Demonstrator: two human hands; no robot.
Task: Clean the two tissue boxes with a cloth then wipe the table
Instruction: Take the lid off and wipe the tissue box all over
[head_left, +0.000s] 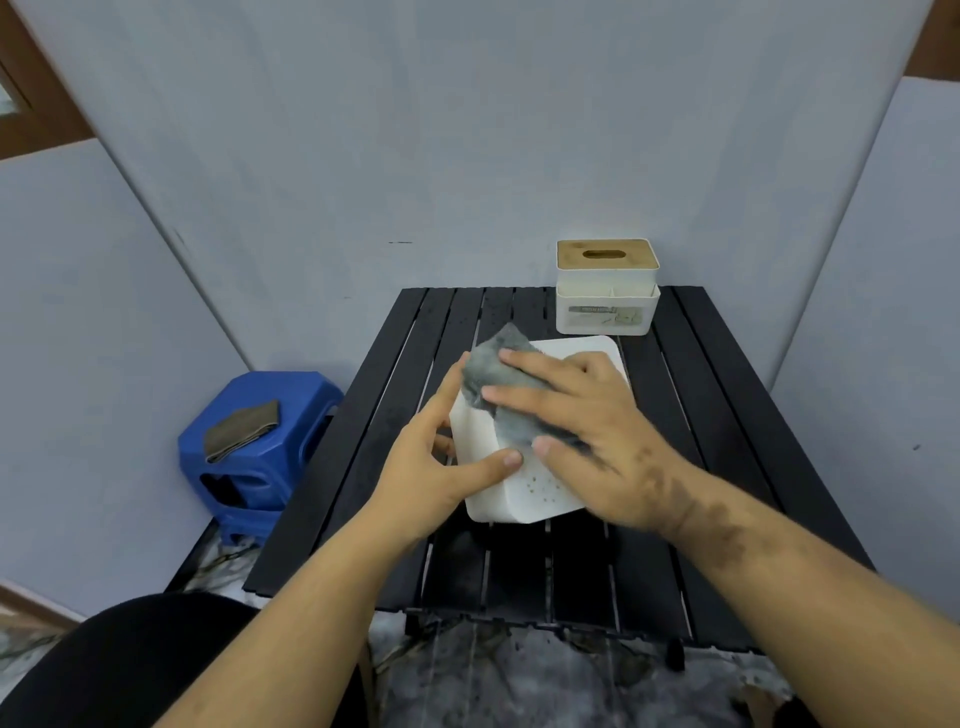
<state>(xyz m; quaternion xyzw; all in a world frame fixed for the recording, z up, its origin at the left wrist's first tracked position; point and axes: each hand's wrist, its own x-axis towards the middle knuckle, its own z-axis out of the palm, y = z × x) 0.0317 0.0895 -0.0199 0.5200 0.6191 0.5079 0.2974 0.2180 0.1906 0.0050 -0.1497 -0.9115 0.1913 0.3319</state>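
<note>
Left hand (441, 457) gripped the near box (524, 483) while the flat right hand (587, 436) pressed the cloth (493, 374) over it; the far box (607, 291) likely came next.

Off to your left there's a blue plastic stool (260, 447), looks like two stacked, sitting on the floor right beside the desk's left edge. A folded olive-brown rag (240, 430) lies flat on its seat. Grey-blue wall panels (363, 156) box you in at back and both sides. Brown wood trim (36, 93) shows in the top left corner, more at top right. Marbled grey floor (519, 675) runs underneath. Your knee in a dark trouser leg (130, 665) sits bottom left.
</note>
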